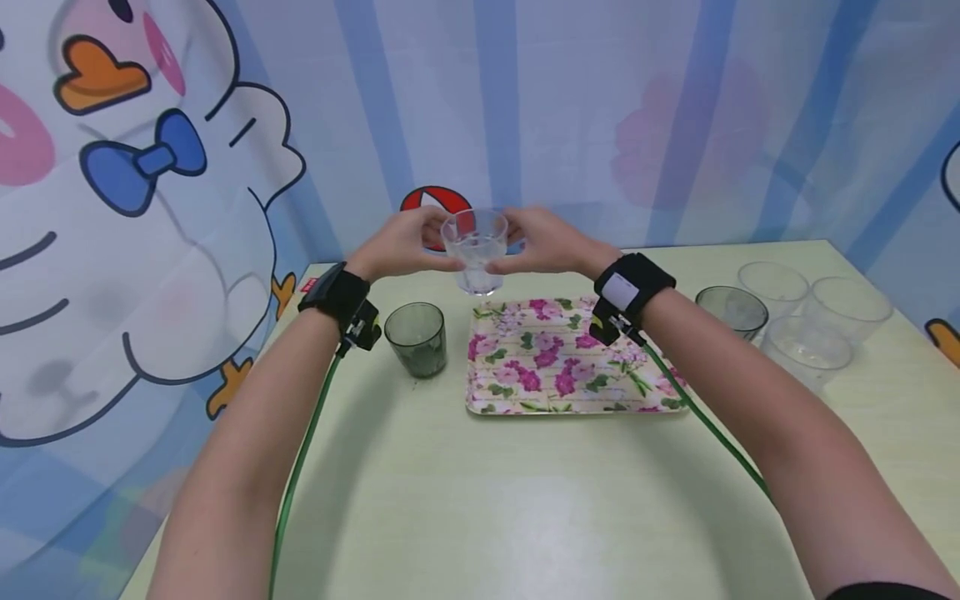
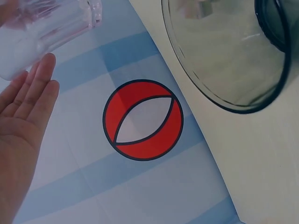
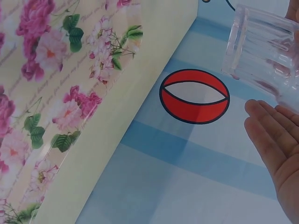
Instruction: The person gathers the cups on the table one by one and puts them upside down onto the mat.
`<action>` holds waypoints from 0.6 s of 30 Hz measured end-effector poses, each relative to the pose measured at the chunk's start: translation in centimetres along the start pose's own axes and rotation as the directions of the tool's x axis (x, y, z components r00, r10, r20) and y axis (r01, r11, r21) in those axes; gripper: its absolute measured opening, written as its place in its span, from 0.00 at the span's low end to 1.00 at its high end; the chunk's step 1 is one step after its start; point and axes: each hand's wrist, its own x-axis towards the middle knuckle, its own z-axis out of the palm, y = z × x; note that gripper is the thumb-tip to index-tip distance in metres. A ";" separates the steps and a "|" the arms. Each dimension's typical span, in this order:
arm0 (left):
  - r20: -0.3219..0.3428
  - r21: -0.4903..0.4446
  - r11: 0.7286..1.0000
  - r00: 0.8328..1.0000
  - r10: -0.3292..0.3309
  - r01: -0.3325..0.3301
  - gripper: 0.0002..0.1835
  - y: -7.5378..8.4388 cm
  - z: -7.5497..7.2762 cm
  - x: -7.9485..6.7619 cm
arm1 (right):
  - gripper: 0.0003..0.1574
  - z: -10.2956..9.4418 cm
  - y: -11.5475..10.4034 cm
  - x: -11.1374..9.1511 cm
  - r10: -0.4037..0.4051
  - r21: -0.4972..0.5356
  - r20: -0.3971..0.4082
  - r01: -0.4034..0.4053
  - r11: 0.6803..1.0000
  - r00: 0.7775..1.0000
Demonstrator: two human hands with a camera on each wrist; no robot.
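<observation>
A clear glass (image 1: 477, 254) is held upright between both hands, raised near the far edge of the table. My left hand (image 1: 402, 243) grips its left side, thumb toward me and fingers behind. On the opposite side, my right hand (image 1: 552, 242) holds it the same way. Both wrist views show fairly straight fingers along the glass (image 3: 264, 53). Below and to the left, a grey-green tinted glass (image 1: 417, 343) stands upright on the table. A floral tray (image 1: 547, 358), bare on top, lies just in front of the raised glass.
On the table's right stand a grey-tinted glass (image 1: 733, 310) and three clear glasses (image 1: 808, 350), partly behind my right forearm. A printed cloth backdrop (image 1: 555, 108) rises behind the table (image 1: 517, 500). Green cables (image 1: 303, 454) run from both wrist cameras along the forearms.
</observation>
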 end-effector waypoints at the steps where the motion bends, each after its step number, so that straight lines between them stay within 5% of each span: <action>1: 0.001 -0.006 1.000 1.000 0.003 -0.003 0.35 0.2 0.1 0.0 | 0.31 0.0 0.0 -0.2 0.004 0.005 -0.005 -0.004 1.000 1.000; 18: 0.008 -0.064 0.995 0.997 0.082 -0.081 0.31 2.2 1.6 -0.2 | 0.29 -0.3 -0.4 -4.4 0.024 0.023 -0.092 -0.022 1.000 0.995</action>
